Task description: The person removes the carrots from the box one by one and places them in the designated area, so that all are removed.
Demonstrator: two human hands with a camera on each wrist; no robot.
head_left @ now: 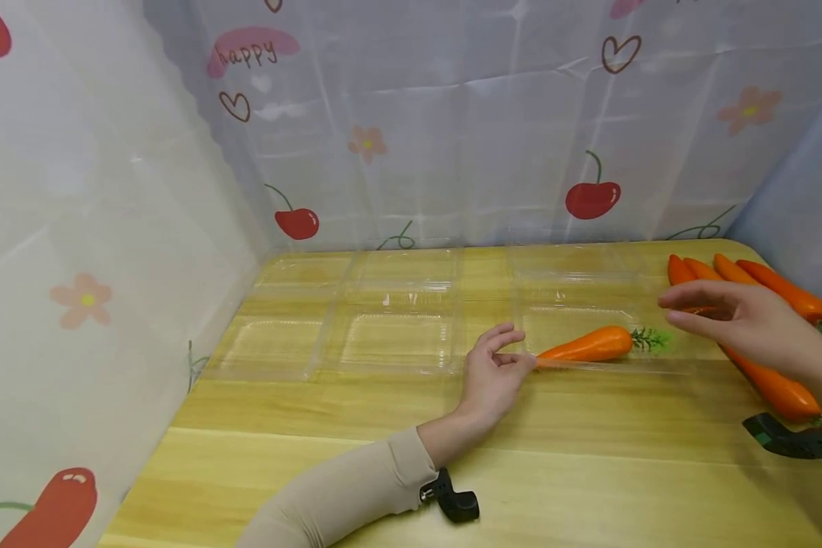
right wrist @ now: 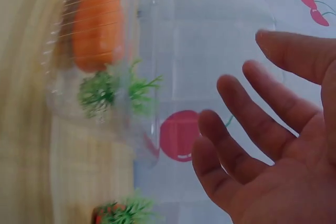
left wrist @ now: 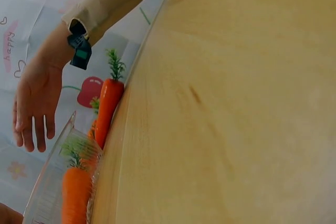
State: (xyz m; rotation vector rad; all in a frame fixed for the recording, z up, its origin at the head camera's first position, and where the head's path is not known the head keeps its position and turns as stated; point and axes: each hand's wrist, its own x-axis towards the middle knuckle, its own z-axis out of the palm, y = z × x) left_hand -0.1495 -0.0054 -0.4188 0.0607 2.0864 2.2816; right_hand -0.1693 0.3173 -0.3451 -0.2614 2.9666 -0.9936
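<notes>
An orange carrot (head_left: 589, 346) with a green leafy top lies in a clear plastic box (head_left: 616, 368), its tip pointing left. My left hand (head_left: 492, 377) pinches the near left rim of this box between thumb and fingers, close to the carrot's tip. To the right of the box, my right hand (head_left: 753, 323) hovers with its fingers spread and relaxed, holding nothing. In the right wrist view, its palm (right wrist: 283, 166) faces the box and the carrot (right wrist: 98, 24) inside. Several more carrots (head_left: 788, 293) lie below and behind the right hand, which partly hides them.
Several more clear plastic boxes (head_left: 397, 371) stand in rows across the left and back of the wooden table (head_left: 575, 472). A printed curtain (head_left: 452, 114) rises behind the table, with more of it at both sides.
</notes>
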